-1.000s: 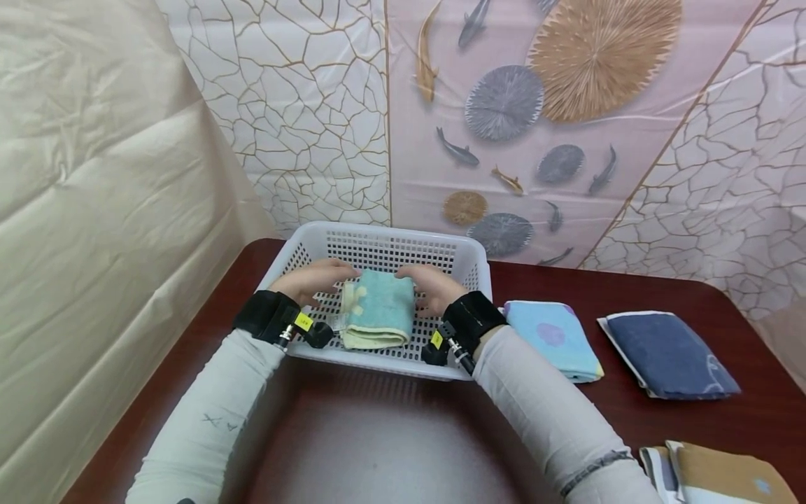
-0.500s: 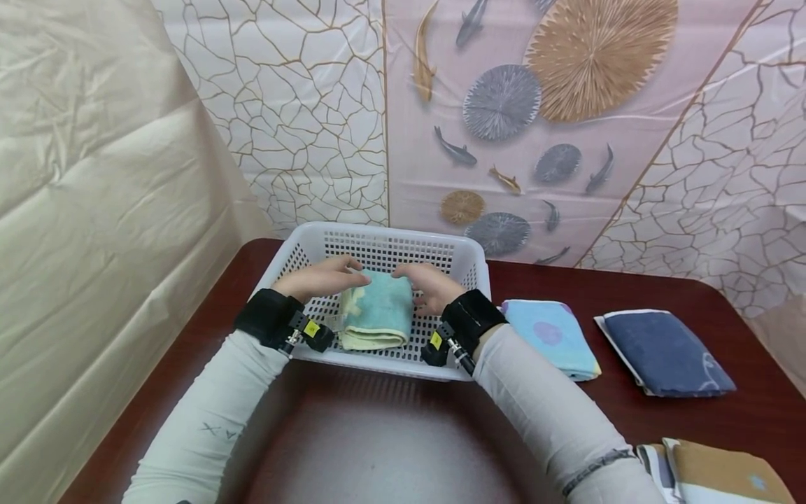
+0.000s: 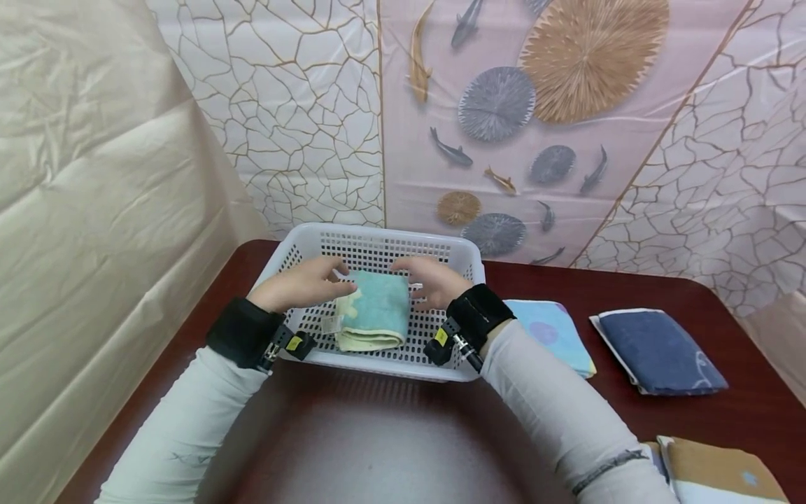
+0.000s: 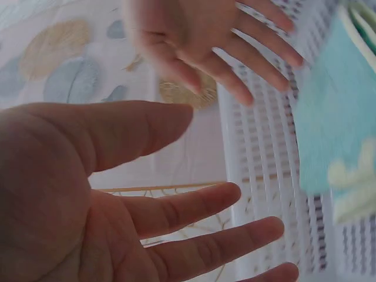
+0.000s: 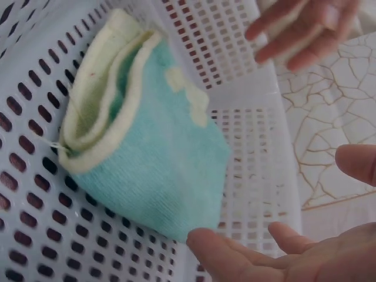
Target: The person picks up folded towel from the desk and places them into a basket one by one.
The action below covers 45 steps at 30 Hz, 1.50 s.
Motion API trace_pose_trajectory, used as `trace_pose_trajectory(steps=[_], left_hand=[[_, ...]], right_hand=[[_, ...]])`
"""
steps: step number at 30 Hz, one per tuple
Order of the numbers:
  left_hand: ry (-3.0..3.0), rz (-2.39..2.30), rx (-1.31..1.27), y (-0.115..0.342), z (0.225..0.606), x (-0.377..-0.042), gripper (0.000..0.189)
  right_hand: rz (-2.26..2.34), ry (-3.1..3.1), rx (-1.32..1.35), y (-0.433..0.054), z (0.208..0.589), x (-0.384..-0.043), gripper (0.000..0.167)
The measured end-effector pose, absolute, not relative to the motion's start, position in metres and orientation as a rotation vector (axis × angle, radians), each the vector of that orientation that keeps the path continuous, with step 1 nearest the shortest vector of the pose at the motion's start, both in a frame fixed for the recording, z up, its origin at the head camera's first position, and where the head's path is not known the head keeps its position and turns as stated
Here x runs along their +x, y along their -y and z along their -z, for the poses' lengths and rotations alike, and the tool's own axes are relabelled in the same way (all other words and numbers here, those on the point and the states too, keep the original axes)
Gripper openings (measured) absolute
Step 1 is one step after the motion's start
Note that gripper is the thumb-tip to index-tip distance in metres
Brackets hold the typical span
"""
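Observation:
A folded teal towel [image 3: 376, 308] with pale yellow edges and a pale yellow pattern lies on the floor of a white plastic basket [image 3: 371, 358]. To its left hovers my left hand [image 3: 302, 283], fingers spread and holding nothing. My right hand [image 3: 433, 280] is on the towel's other side, its fingers loosely extended. In the right wrist view a fingertip of the right hand [image 5: 258, 258] overlaps the towel's lower corner [image 5: 158, 153]. The left wrist view shows both palms apart, with the towel [image 4: 341, 117] beyond them in the basket.
Right of the basket, a light blue folded towel [image 3: 554, 336] lies on the dark red table [image 3: 636, 280], partly behind the right forearm. Farther right are a navy folded towel [image 3: 658, 353] and, nearer, a brown and white one [image 3: 718, 469]. A patterned curtain [image 3: 315, 126] hangs behind.
My left hand has drawn back to the left, away from the towel. My right hand has shifted slightly. The towel stays in the basket, and the head view has panned a little.

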<state>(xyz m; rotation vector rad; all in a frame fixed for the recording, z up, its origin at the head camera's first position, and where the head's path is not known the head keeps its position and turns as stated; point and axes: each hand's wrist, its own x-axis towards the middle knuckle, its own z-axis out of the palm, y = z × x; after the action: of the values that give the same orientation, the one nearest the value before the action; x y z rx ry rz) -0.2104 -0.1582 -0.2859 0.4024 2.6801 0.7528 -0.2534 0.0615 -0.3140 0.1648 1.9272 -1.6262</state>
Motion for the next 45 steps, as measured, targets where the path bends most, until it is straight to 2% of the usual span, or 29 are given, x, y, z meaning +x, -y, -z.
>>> trace_pose_trajectory(steps=[9, 22, 27, 33, 40, 45], left_hand=[[-2.806, -0.585, 0.489, 0.168, 0.281, -0.182, 0.049], [-2.948, -0.486, 0.641, 0.170, 0.293, -0.150, 0.048], [-2.992, -0.507, 0.736, 0.176, 0.294, -0.139, 0.045], [-3.069, -0.463, 0.769, 0.182, 0.298, -0.127, 0.044], [-3.083, -0.535, 0.796, 0.191, 0.308, -0.113, 0.043], [-3.124, -0.493, 0.678, 0.197, 0.314, -0.107, 0.040]], right_hand=[[1.651, -1.905, 0.086, -0.076, 0.294, -0.249, 0.055], [1.642, -2.037, 0.009, -0.117, 0.252, -0.243, 0.071], [1.583, -2.167, 0.002, -0.137, 0.244, -0.242, 0.066], [1.508, -2.298, 0.038, -0.158, 0.247, -0.245, 0.070], [1.436, -2.371, 0.082, -0.186, 0.264, -0.251, 0.066], [1.343, -2.393, 0.100, -0.204, 0.277, -0.258, 0.070]])
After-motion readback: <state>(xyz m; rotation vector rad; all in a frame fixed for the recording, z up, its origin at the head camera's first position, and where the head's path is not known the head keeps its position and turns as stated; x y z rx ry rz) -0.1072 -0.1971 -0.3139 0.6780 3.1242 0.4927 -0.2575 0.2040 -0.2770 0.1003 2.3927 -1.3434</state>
